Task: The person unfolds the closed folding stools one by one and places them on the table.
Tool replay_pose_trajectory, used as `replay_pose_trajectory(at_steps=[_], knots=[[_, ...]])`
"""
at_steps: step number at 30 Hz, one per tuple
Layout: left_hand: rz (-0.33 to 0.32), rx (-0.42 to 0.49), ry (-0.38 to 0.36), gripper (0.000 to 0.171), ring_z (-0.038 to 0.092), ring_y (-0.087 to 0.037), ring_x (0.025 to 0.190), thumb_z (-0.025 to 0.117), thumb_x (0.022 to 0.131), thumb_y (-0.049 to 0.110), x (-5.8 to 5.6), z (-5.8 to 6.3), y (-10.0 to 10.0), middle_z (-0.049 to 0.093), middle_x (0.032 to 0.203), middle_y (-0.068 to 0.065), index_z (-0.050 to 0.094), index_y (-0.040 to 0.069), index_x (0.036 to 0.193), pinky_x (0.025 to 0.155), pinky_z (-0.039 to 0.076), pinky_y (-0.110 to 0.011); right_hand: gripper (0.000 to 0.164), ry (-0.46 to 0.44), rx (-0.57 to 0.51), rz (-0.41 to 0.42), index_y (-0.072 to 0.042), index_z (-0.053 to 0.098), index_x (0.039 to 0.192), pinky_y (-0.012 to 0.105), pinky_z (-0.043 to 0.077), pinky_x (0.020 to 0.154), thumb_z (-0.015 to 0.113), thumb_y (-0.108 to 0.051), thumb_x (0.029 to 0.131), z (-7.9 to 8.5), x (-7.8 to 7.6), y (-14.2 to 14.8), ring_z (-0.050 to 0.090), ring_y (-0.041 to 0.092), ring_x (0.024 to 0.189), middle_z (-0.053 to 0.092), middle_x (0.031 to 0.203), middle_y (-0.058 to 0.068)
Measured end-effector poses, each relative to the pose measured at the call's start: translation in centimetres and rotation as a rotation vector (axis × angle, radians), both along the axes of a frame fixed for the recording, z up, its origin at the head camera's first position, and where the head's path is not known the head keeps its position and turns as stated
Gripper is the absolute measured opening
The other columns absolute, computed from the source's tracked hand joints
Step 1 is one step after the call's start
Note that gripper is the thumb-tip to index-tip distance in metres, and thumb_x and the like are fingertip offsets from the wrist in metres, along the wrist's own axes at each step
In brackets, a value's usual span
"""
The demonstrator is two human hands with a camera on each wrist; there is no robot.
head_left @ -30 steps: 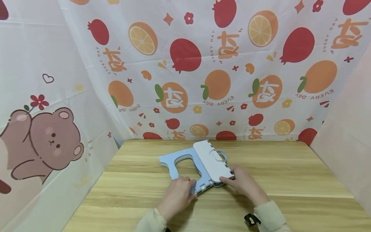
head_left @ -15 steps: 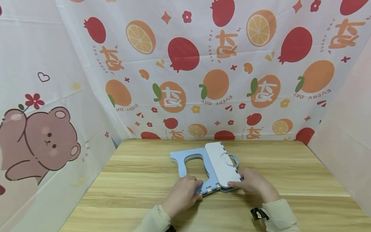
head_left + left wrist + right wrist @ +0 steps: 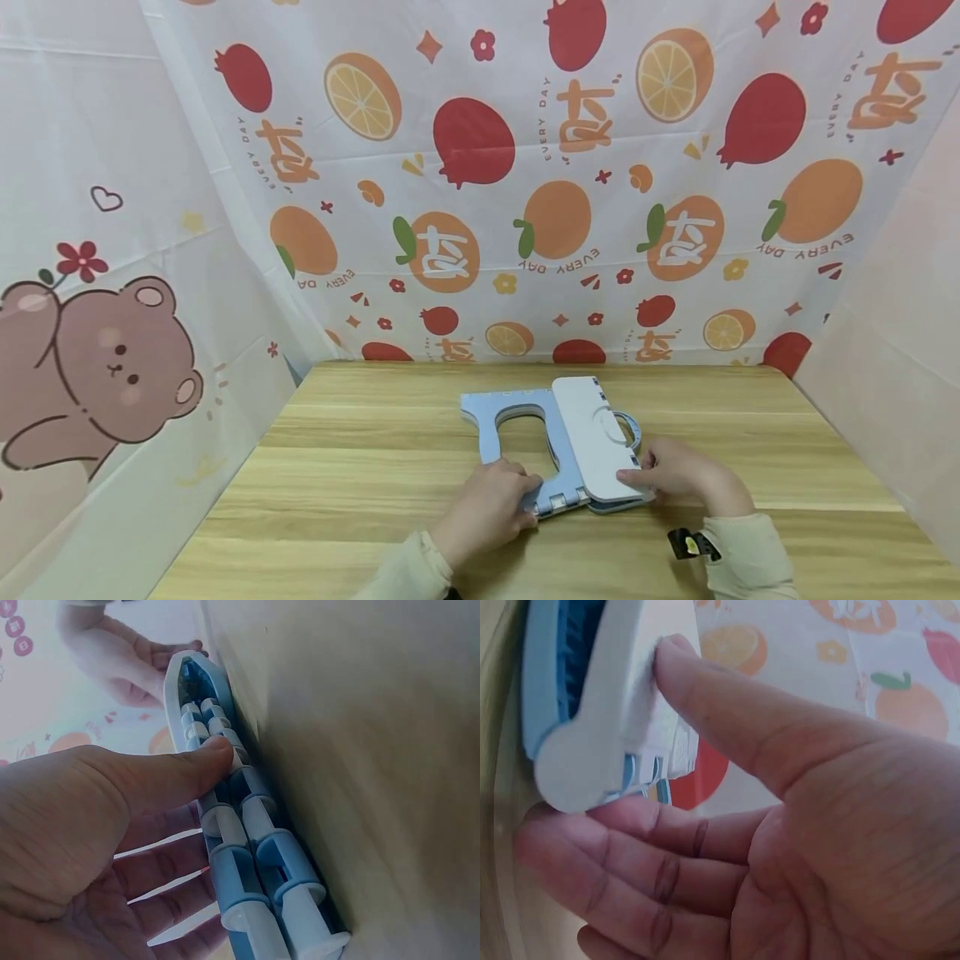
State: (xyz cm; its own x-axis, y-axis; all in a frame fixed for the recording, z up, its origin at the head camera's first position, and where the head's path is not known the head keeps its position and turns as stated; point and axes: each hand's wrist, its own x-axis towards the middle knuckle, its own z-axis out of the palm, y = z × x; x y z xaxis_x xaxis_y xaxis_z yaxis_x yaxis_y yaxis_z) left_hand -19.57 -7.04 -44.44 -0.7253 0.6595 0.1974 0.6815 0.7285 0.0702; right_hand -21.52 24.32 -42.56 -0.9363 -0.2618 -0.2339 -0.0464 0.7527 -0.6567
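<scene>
A folding step stool lies collapsed on the table, with a light-blue frame point(image 3: 491, 433) around a large opening. Its white top panel point(image 3: 585, 433) is on the right, and a round blue carry handle point(image 3: 633, 429) sticks out past it. At the near blue edge, my left hand point(image 3: 491, 504) grips the stool; in the left wrist view its thumb presses on the row of blue and white hinges point(image 3: 259, 847). My right hand point(image 3: 686, 475) holds the panel's near right corner. Its thumb rests on the white face, fingers curled at the hinged edge point(image 3: 641, 772).
The wooden table point(image 3: 360, 467) runs back to a hanging fruit-print cloth point(image 3: 480, 250). Pale cloths point(image 3: 247, 333) flank it on both sides, the left one bearing a bear print. A black band point(image 3: 692, 544) sits at my right wrist.
Both hands and the stool have shifted to the right and slightly nearer, the stool still collapsed. The head view has also turned a little.
</scene>
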Motion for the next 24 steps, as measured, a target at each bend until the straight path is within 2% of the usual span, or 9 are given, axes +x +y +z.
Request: replay_pose_trajectory(at_steps=[6,9,15,24], knots=[[-0.034,0.009,-0.019,0.043,0.066,-0.009,0.090,0.093,0.083,0.035,0.6,-0.1,0.5,0.076,0.099,0.007,0.080,0.022,0.122,0.083,0.058,-0.027,0.034,-0.009,-0.021,-0.012,-0.007,0.064,0.086,0.030,0.044,0.065,0.074,-0.034,0.102,-0.3,-0.6,1.7,0.059,0.018,0.070,0.065,0.075,0.004],[-0.035,0.008,-0.023,0.043,0.066,-0.007,0.091,0.093,0.082,0.036,0.7,-0.1,0.6,0.076,0.099,0.008,0.080,0.023,0.122,0.086,0.058,-0.027,0.033,-0.013,-0.036,-0.027,-0.004,0.067,0.088,0.032,0.049,0.067,0.071,-0.033,0.104,-0.6,-0.9,2.6,0.066,0.018,0.072,0.070,0.078,0.005],[-0.054,-0.012,-0.049,0.044,0.062,-0.003,0.086,0.093,0.082,0.037,0.9,0.1,0.6,0.076,0.098,0.009,0.080,0.021,0.121,0.080,0.054,-0.023,0.032,-0.026,-0.074,-0.076,0.002,0.071,0.102,0.035,0.060,0.073,0.067,-0.029,0.107,-1.5,-1.6,4.3,0.073,0.019,0.077,0.073,0.088,0.008],[-0.097,-0.061,-0.047,0.043,0.059,0.001,0.084,0.093,0.081,0.042,1.2,0.5,0.6,0.074,0.093,0.012,0.081,0.024,0.118,0.076,0.050,-0.019,0.027,-0.004,-0.143,-0.047,0.012,0.069,0.114,0.040,0.063,0.079,0.067,-0.014,0.106,-2.1,-2.1,5.6,0.079,0.025,0.080,0.077,0.091,0.010]])
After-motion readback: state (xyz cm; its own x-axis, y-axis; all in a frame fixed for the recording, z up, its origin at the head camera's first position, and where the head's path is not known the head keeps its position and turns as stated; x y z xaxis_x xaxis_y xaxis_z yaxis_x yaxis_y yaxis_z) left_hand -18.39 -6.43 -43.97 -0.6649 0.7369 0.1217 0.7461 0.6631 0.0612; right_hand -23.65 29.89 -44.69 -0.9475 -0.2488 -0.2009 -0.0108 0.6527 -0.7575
